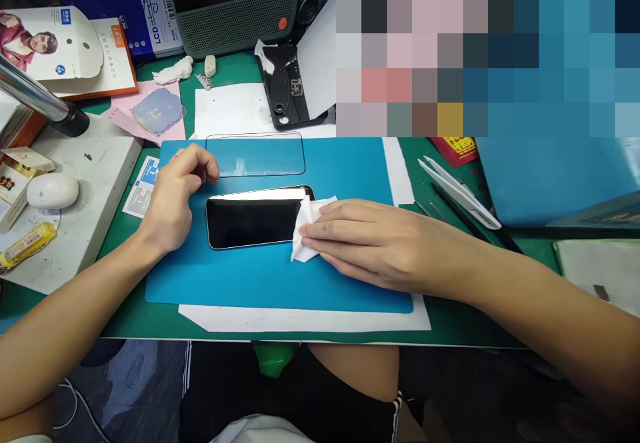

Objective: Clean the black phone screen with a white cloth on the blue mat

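Observation:
A smartphone [250,223] lies on the blue mat [225,283], its dark screen facing up and a bright reflection along its far edge. My right hand [385,243] presses a folded white wipe [307,220] onto the phone's right end, fingers held together over it. My left hand [175,193] hovers or rests at the phone's upper left, fingers loosely curled with a gap to the thumb and nothing visible in them. Just beyond the phone is a clear glass screen protector with a black border [270,156], close to my left fingertips.
White tweezers [460,193] and dark tools lie at the right. Behind stand a black phone-like part [287,90] and a grey-green device [240,20]. Left are a white box [70,243], an earbud case [53,191], a yellow tube [27,248] and a metal lamp pole [35,90].

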Tool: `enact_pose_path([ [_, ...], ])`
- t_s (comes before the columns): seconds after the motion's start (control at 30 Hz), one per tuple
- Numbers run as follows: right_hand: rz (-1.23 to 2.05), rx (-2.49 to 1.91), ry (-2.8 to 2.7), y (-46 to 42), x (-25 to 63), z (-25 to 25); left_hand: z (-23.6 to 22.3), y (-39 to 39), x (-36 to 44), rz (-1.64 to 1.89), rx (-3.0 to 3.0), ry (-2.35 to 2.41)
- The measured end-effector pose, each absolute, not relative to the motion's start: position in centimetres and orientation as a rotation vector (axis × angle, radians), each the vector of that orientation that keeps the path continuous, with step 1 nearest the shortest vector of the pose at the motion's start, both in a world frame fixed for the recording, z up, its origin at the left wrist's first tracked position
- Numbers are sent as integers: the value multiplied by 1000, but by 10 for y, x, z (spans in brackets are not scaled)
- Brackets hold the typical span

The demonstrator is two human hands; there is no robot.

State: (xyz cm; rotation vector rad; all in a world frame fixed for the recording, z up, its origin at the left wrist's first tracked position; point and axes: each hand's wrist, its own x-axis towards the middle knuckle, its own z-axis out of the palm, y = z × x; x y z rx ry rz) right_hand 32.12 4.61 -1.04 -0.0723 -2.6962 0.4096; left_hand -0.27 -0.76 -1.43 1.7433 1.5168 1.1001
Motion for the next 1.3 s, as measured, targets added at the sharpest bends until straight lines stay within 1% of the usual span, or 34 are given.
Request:
enact_pose_path([
  [0.37, 331, -122, -2675, 45, 340, -14, -10, -9, 0, 1116, 1677, 1529],
  [0.6, 161, -297, -2678, 42, 335, -17, -8, -8, 1, 1099, 1668, 1562],
  [0.73, 84, -317, -2681, 45, 328, -12, -8, -9, 2, 1084, 1676, 1564],
  [1.03, 192, -529, -2664, 53, 315, -15, -11, -8, 1, 1088, 1723, 1561],
  [1.23, 153, -446, -2704, 51, 292, -12, -18, -7, 0, 1277, 1700, 1605],
  [1.3, 142, -401, -2715, 47, 278, -11, -19, -7, 1, 1284, 1673, 1592],
])
